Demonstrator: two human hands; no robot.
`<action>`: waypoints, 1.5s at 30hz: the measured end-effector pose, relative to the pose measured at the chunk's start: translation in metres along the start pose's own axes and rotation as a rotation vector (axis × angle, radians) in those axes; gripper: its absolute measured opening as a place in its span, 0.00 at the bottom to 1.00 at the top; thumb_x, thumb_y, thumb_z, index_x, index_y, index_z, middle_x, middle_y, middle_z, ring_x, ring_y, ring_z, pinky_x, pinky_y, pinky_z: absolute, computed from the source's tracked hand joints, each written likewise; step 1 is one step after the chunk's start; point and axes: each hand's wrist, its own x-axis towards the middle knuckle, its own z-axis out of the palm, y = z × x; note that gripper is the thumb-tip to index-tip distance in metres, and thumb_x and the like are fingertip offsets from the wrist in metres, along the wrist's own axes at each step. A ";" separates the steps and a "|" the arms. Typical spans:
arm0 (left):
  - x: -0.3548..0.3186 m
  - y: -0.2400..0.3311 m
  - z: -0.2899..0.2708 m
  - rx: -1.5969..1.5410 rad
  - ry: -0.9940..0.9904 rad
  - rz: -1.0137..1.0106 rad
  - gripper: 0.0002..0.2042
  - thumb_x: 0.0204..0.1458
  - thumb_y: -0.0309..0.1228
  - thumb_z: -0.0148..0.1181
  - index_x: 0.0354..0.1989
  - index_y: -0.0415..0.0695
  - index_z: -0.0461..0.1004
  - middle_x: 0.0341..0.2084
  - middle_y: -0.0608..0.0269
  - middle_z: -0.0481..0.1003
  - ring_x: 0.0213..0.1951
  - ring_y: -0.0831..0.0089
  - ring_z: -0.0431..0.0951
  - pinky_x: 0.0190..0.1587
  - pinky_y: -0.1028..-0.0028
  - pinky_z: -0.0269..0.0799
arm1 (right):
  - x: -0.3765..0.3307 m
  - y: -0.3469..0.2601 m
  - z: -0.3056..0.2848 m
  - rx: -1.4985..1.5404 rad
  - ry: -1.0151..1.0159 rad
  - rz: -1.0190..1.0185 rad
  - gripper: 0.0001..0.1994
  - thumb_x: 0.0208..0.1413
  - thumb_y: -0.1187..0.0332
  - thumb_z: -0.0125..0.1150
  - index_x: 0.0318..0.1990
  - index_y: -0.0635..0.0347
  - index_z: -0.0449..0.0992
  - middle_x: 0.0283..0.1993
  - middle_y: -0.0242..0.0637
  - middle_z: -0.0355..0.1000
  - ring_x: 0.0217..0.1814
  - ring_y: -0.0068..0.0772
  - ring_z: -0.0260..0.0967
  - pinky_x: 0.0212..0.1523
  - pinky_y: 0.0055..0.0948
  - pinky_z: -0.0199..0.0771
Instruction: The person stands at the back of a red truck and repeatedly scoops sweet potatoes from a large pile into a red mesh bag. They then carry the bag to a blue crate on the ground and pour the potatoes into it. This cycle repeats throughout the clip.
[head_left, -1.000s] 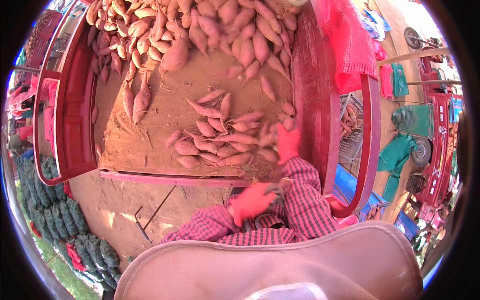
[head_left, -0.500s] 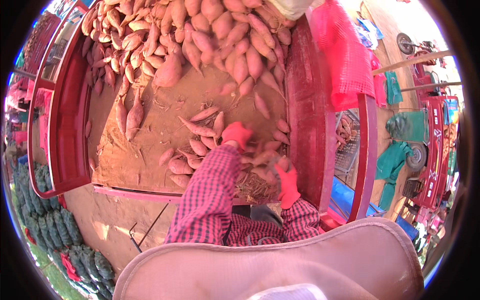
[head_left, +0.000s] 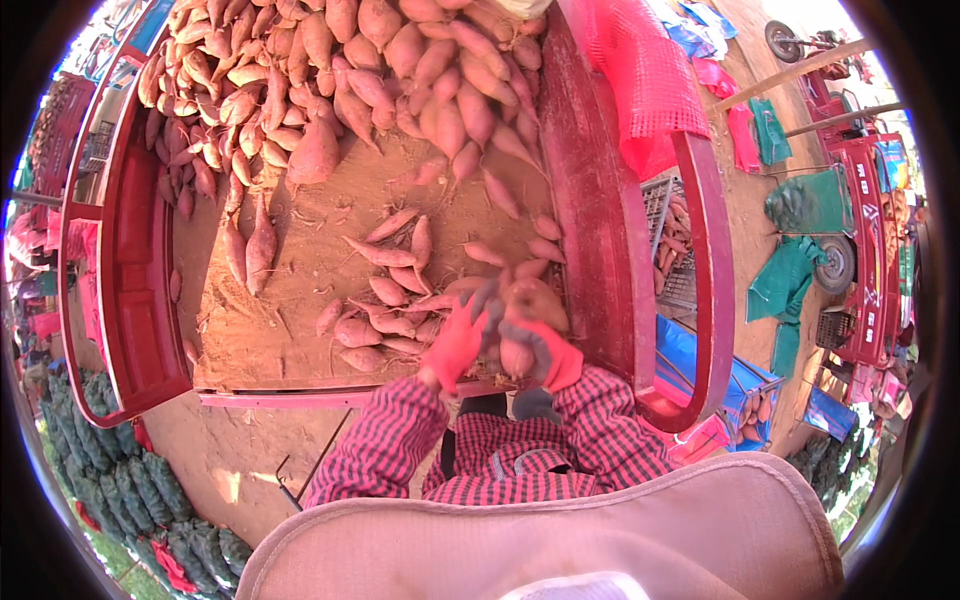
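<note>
Both my hands wear red gloves with grey fingers and work near the front edge of a cart bed. My left hand [head_left: 458, 338] has its fingers stretched out beside a large sweet potato [head_left: 537, 304], with nothing plainly held in them. From the right, my right hand [head_left: 552, 355] curls its grey fingers over a smaller sweet potato [head_left: 516, 359], which hangs low at the bed's edge. Left of my hands lies a loose group of sweet potatoes [head_left: 360, 332]. Slightly farther off sits another small cluster [head_left: 382, 255].
A big heap of sweet potatoes [head_left: 310, 70] fills the far end of the bed. Red metal side walls [head_left: 590, 200] bound it, with pink mesh [head_left: 650, 95] draped over the right one. Stuffed dark green sacks [head_left: 120, 470] stand on the ground at left; a crate [head_left: 677, 245] stands at right.
My left hand has drawn back toward me and now lies close to my right hand. My right hand has shifted slightly left. A large sweet potato now shows between them, and the view has shifted.
</note>
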 end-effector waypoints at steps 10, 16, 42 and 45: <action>-0.056 0.053 -0.011 -1.126 -0.362 -0.949 0.32 0.66 0.45 0.57 0.75 0.47 0.58 0.34 0.63 0.77 0.28 0.76 0.73 0.29 0.77 0.67 | -0.061 0.048 -0.065 0.267 0.051 0.213 0.25 0.64 0.51 0.59 0.57 0.63 0.72 0.40 0.44 0.79 0.39 0.45 0.79 0.37 0.37 0.80; -0.051 0.054 0.042 -1.860 0.134 -1.308 0.16 0.68 0.45 0.54 0.54 0.47 0.72 0.20 0.72 0.69 0.14 0.81 0.60 0.18 0.81 0.55 | -0.058 0.036 -0.018 -0.182 0.322 -0.253 0.34 0.50 0.79 0.62 0.68 0.62 0.63 0.56 0.45 0.72 0.50 0.41 0.78 0.50 0.46 0.80; 0.101 -0.128 0.031 0.894 -0.161 -0.727 0.22 0.54 0.39 0.64 0.56 0.46 0.73 0.55 0.54 0.77 0.55 0.59 0.78 0.50 0.56 0.77 | -0.068 0.056 -0.057 0.522 -0.234 0.002 0.32 0.57 0.49 0.64 0.64 0.57 0.69 0.52 0.49 0.77 0.37 0.41 0.74 0.41 0.43 0.76; 0.102 -0.148 0.045 0.822 -0.175 -0.725 0.22 0.60 0.37 0.56 0.61 0.44 0.71 0.55 0.53 0.78 0.57 0.62 0.78 0.49 0.58 0.78 | -0.068 0.051 -0.044 0.375 -0.222 -0.019 0.32 0.56 0.48 0.64 0.64 0.57 0.69 0.53 0.49 0.76 0.38 0.42 0.74 0.40 0.42 0.77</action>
